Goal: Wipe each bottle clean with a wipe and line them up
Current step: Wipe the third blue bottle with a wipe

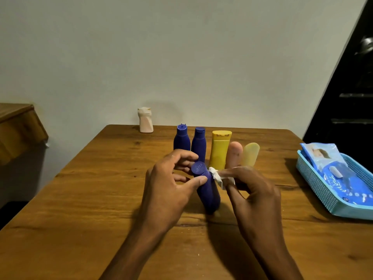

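A dark blue bottle [207, 190] stands tilted on the wooden table [80, 209] at the centre. My left hand [169, 186] grips it near the cap with thumb and fingers. My right hand [254, 190] pinches a crumpled white wipe [217, 176] against the bottle's neck. Behind them a row stands upright: two blue bottles [181, 138] [198, 142], a yellow tube [220, 148], a peach tube [234, 153] and a pale yellow tube [251, 153].
A small white and pink bottle [145, 120] stands alone at the table's far edge by the wall. A light blue basket [323, 190] at the right edge holds a blue pack of wipes [335, 170]. A wooden cabinet [18, 126] stands at the left.
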